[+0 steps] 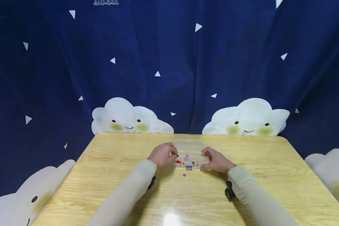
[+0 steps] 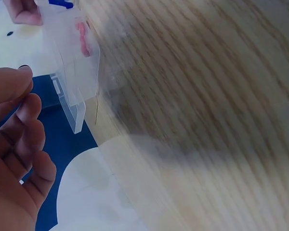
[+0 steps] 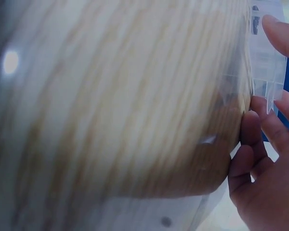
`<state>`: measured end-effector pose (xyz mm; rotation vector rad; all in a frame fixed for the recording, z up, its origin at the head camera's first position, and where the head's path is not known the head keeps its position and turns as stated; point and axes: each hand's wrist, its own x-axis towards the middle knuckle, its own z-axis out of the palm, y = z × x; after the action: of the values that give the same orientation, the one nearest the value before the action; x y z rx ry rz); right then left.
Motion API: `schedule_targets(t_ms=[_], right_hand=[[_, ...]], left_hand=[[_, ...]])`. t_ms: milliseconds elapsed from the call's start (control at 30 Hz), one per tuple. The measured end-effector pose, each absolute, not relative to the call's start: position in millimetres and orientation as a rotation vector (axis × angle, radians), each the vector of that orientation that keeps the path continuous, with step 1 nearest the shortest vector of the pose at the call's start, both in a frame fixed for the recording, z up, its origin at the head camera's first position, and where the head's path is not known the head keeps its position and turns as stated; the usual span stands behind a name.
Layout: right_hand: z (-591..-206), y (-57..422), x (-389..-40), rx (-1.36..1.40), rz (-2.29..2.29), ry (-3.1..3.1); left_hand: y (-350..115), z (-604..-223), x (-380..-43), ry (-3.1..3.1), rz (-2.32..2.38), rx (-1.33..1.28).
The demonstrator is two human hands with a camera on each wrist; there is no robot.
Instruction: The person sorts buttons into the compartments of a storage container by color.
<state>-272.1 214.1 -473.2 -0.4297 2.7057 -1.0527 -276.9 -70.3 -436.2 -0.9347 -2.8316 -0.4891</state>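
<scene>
A clear plastic box point(image 1: 198, 158) stands on the table with its clear lid point(image 1: 188, 145) raised at the back. Inside are small red pieces point(image 1: 179, 162), dark pieces point(image 1: 193, 163) and a purple piece point(image 1: 186, 156). My left hand point(image 1: 164, 154) is over the box's left end, pinching a small dark round piece point(image 2: 24, 67) between thumb and index finger. Thumb and fingers of my right hand point(image 1: 218, 161) grip the right end of the box, thumb at the front. In the left wrist view, red pieces point(image 2: 82, 38) show through the box wall.
A blue-edged latch point(image 1: 189, 167) is on the box's front. One loose purple disc point(image 1: 184, 175) lies on the wooden table point(image 1: 260, 175) in front of it. Behind the table's far edge hangs a dark blue curtain point(image 1: 175, 62) with white clouds.
</scene>
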Motion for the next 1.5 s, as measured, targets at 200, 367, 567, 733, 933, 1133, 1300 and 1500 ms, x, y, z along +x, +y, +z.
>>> schedule_targets(t_ms=[200,367,567,733,933,1133,1300,1500], right_hand=[[-477,218,-273,-0.448,-1.051,2.711],[-475,218,-272,-0.454,-1.044,2.719],[-472,215,-271,-0.447,-1.069,2.712],[-473,213,-270,-0.474,-1.111,2.698],[-477,213,-271,-0.464,-1.117,2.689],[-475,211,-270,-0.482,-1.136,2.669],[-472,213,-269,-0.497,-1.127,2.671],[-474,214,-270,-0.469,-1.098,2.688]], left_hand=[[-66,-434,-279,-2.865,-0.473,-0.908],[-58,-432,-279,-2.889,-0.478,-0.905],[-46,-430,-281,-2.897,-0.457,-0.898],[-36,-431,-281,-2.907,-0.461,-0.895],[-25,-433,-280,-2.903,-0.43,-0.906],[-15,-435,-280,-2.858,-0.366,-0.969],[-9,-435,-280,-2.818,-0.344,-1.011],[-4,-435,-279,-2.806,-0.342,-1.042]])
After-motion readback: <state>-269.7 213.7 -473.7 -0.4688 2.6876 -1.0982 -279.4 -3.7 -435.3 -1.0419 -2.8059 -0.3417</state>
